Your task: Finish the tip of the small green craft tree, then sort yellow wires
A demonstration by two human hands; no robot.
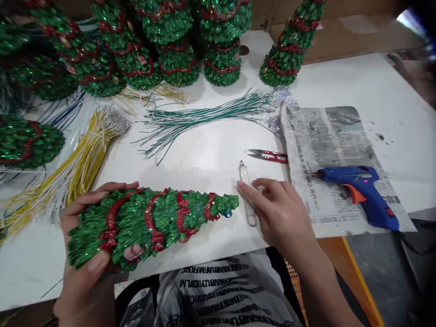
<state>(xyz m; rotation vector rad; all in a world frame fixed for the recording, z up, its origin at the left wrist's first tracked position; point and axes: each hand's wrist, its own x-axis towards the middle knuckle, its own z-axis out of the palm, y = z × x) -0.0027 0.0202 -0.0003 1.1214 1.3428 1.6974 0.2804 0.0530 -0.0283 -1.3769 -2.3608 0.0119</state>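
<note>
Glitter tree point(150, 225) gripped by left hand point(86, 268); right hand point(282, 213) touches glue stick point(247, 195).

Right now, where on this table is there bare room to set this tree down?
The white table is barest in the middle, between the green wires, the snips and the tree in your left hand. Another bare strip lies far right, between the newspaper and the cardboard. The back row of trees and the yellow wires on the left are crowded.

A glittery green cone tree point(153, 222), wound with red garland, lies sideways, tip pointing right. Just past the tip, a clear glue stick point(248, 200) lies on the white table point(204, 154).
</note>
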